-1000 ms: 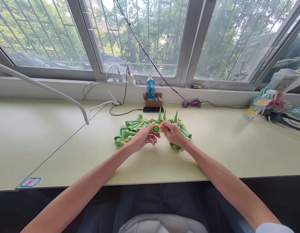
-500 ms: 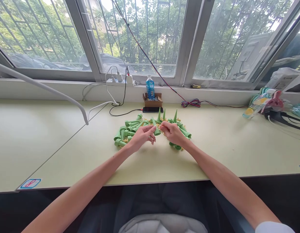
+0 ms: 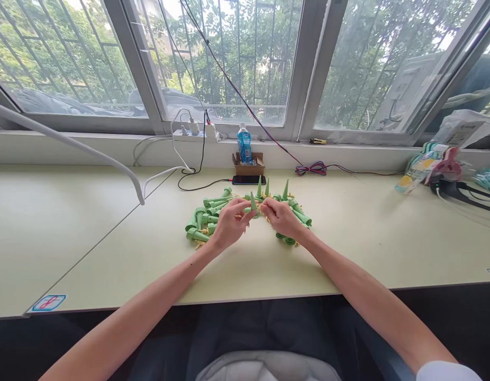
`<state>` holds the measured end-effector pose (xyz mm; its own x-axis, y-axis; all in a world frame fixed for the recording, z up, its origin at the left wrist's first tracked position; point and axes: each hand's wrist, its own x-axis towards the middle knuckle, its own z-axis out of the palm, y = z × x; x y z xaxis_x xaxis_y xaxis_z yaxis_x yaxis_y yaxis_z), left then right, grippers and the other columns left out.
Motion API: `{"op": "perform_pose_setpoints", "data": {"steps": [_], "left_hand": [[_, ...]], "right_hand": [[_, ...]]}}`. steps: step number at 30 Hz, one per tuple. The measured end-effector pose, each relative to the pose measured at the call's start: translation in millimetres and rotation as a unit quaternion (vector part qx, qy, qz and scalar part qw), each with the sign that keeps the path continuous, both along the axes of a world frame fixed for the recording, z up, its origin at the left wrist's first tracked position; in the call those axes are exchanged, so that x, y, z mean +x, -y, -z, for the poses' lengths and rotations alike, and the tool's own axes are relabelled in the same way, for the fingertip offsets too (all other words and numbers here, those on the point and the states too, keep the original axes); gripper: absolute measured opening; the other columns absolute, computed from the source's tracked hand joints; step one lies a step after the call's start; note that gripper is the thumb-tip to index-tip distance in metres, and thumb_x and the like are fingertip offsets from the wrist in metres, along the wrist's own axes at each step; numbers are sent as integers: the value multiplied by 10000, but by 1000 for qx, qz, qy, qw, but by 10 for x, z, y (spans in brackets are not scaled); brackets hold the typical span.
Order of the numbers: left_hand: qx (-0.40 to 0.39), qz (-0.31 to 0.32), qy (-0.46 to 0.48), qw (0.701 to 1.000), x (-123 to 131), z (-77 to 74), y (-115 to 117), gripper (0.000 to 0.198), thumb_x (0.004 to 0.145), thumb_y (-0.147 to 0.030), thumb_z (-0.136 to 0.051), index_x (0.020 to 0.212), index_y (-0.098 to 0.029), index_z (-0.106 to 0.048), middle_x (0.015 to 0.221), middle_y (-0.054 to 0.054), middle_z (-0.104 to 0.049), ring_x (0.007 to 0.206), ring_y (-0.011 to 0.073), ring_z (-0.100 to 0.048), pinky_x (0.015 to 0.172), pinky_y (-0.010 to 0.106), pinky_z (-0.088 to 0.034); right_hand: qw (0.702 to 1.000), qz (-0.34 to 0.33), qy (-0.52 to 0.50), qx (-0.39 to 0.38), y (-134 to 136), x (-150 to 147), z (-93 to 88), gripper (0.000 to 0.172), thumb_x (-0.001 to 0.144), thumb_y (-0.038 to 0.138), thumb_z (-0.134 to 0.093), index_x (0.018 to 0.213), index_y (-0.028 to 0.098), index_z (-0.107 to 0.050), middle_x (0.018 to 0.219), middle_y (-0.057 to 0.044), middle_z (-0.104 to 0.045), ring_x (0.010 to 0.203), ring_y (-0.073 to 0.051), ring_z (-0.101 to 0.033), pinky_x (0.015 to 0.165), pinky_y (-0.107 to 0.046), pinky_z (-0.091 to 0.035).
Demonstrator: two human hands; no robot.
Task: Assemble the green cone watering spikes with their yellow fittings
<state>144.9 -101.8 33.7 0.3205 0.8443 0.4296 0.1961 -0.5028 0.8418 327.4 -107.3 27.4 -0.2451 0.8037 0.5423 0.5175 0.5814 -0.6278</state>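
Note:
My left hand holds a green cone between thumb and fingers, its tip pointing up. Just right of it, my right hand is closed in a pinch beside the cone; what its fingertips hold is too small to make out. A pile of green cones with small yellow pieces lies left of and behind my left hand. More green cones lie to the right of my right hand. Several cones stand upright behind the hands, one of them behind my right hand. Green round caps lie below my right wrist.
A blue bottle stands in a small cardboard box behind a black phone. A white curved arm crosses the left side. Bundled cable and a bottle of yellow-and-clear look are farther right.
The green cone in my left hand has turned from tilted to upright, and my left fingers have closed more around its base. My right hand has barely moved.

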Motion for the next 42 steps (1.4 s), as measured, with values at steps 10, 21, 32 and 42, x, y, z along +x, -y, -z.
{"op": "perform_pose_setpoints", "data": {"steps": [10, 21, 32, 42], "left_hand": [[-237, 76, 123, 961, -7, -57, -57, 439, 806, -553, -638, 714, -129, -568, 692, 26, -557, 498, 93, -541, 428, 219, -437], [-399, 189, 121, 889, -73, -55, -86, 454, 804, -537, -659, 895, -97, -720, 893, 112, -641, 613, 91, -546, 532, 210, -476], [-264, 172, 74, 946, -63, -62, -45, 354, 771, -461, -719, 785, -124, -613, 770, 37, -598, 576, 89, -554, 525, 233, -468], [-117, 80, 8, 990, -40, -29, -31, 406, 694, -461, -757, 666, -162, -484, 732, 2, -578, 508, 93, -563, 462, 232, -464]], "right_hand": [[998, 42, -27, 25, -3, 15, 0, 291, 967, 407, -396, 760, 212, -458, 600, 38, -429, 529, -113, -348, 561, -239, -316], [1000, 7, -5, 25, 20, 29, -7, 280, 967, 406, -399, 792, 206, -484, 593, 49, -406, 520, -103, -322, 543, -228, -313], [1000, -4, -11, 10, 20, 29, -27, 268, 957, 385, -407, 770, 203, -465, 577, 53, -383, 512, -98, -304, 526, -232, -293], [1000, -10, -10, 11, 19, 32, -29, 278, 952, 387, -406, 748, 205, -452, 561, 55, -371, 507, -100, -298, 525, -235, -285]]}}
